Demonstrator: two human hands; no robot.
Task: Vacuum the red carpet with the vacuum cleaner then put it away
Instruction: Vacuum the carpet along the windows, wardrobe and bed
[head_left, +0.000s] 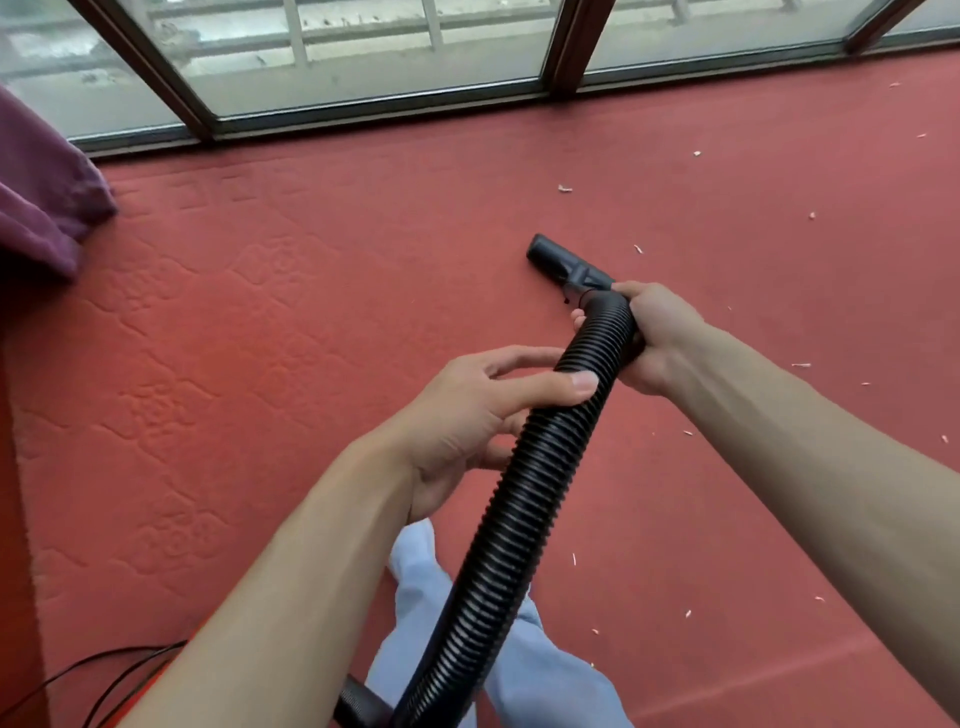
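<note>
Both forearms extend forward over the red carpet (311, 312). The right hand (649, 332) grips the black hose (519, 493) at its upper end, just behind the nozzle (563, 260). The left hand (467, 415) holds the hose lower down, thumb laid across its top and fingers loosely curled beneath.
</note>
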